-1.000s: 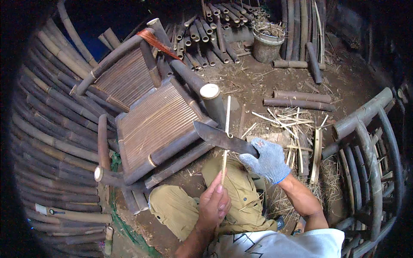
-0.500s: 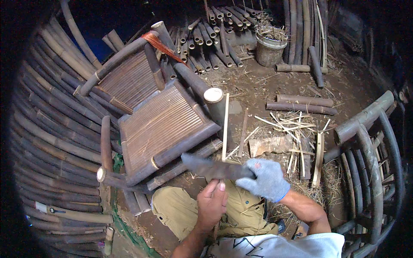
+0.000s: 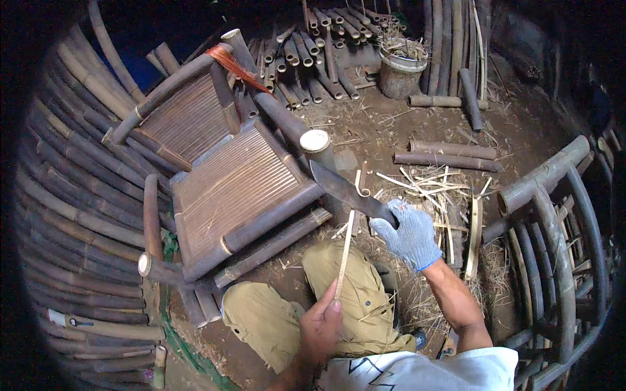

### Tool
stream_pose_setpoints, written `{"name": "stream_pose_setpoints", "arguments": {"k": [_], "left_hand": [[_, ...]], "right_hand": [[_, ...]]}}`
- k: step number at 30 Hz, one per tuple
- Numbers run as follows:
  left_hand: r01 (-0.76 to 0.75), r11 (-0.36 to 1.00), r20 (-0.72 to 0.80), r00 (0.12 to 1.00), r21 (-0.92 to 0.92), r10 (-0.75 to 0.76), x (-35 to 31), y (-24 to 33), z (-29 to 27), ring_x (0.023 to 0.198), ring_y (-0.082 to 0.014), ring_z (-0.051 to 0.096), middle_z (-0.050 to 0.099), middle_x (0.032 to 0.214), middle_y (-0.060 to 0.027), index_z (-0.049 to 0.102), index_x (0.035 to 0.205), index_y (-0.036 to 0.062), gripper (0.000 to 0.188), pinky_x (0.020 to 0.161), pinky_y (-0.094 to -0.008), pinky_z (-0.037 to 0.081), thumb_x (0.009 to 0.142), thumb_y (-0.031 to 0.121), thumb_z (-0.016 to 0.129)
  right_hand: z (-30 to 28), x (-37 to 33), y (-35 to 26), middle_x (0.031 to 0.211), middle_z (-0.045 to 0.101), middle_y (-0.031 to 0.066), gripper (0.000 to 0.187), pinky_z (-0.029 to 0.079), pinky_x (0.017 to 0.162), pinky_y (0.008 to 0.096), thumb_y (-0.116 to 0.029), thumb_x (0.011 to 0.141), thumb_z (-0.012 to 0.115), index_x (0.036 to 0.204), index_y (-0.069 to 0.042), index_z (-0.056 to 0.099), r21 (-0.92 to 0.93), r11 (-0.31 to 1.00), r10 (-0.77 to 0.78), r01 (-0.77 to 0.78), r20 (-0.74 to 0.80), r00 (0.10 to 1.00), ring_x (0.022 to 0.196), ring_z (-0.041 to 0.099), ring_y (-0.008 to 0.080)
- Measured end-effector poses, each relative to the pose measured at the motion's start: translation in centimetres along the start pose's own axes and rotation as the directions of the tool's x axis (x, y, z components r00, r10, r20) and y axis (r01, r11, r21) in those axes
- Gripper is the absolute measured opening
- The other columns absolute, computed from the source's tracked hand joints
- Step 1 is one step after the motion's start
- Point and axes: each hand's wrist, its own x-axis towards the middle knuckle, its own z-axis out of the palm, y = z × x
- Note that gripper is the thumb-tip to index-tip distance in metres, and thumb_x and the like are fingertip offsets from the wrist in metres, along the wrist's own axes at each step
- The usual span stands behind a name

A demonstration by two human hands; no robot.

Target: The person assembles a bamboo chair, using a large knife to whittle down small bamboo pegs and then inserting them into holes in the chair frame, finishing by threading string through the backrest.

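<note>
My bare left hand (image 3: 321, 326) is closed on the lower end of a thin pale bamboo strip (image 3: 343, 262), which points up and away over my knees. In a grey glove, my right hand (image 3: 411, 236) grips the handle of a broad dark knife (image 3: 345, 190). Its blade slants up and to the left, beyond the strip's far end. A curled pale shaving (image 3: 361, 186) shows at the blade's upper edge; whether it is still joined to the strip, I cannot tell. Both legs in khaki trousers (image 3: 332, 270) are bent beneath my hands.
A bamboo chair (image 3: 238, 179) stands ahead to the left, beside stacked dark poles (image 3: 85, 221). Pale strips (image 3: 443, 195) and shavings litter the ground at right. Another bamboo frame (image 3: 554, 228) stands far right. A bucket of scraps (image 3: 402, 72) and cut bamboo tubes (image 3: 303, 55) lie farther back.
The knife has moved away from my left hand, up and to the right, its tip now higher. The long strip no longer stands upright past the blade; a curl shows there.
</note>
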Motion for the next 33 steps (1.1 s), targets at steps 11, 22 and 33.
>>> {"name": "stream_pose_setpoints", "arguments": {"k": [11, 22, 33], "left_hand": [[0.032, 0.998, -0.014, 0.999, -0.053, -0.033, -0.1, 0.1, -1.0, 0.055, -0.0019, 0.038, 0.043, 0.066, 0.0073, 0.042, 0.146, -0.0007, 0.047, 0.05, -0.0201, 0.034, 0.102, 0.012, 0.049], [0.172, 0.761, 0.241, 0.97, -0.626, -0.021, 2.1, 0.1, -2.2, 0.042, -0.0055, 0.033, 0.036, 0.058, 0.0048, 0.033, 0.152, 0.0089, 0.046, 0.039, -0.0219, 0.031, 0.106, 0.017, 0.037], [0.267, 0.664, 0.347, 0.938, -0.698, -0.012, 2.6, 1.0, -1.4, 0.039, -0.0068, 0.031, 0.033, 0.054, 0.005, 0.022, 0.155, 0.0086, 0.051, 0.038, -0.0226, 0.03, 0.107, 0.019, 0.033]], "right_hand": [[-0.8, -1.0, -3.2, 0.073, 0.067, 0.0153, 0.052, 0.052, 0.061, 0.0456, -0.062, 0.082, 0.065, 0.086, -0.011, 0.067, 0.127, 0.974, -0.22, 0.19, 0.294, 0.93, 0.069, 0.067, 0.0364], [-2.2, 0.8, -1.5, 0.076, 0.062, 0.0201, 0.042, 0.05, 0.062, 0.0461, -0.046, 0.088, 0.065, 0.084, -0.004, 0.061, 0.246, 0.969, -0.018, -0.012, 0.119, 0.993, 0.072, 0.064, 0.04], [-1.2, -2.1, -3.8, 0.071, 0.062, 0.0173, 0.037, 0.05, 0.06, 0.0444, -0.043, 0.082, 0.071, 0.083, -0.007, 0.063, 0.164, 0.986, -0.029, -0.004, 0.196, 0.98, 0.067, 0.064, 0.0374]]}}
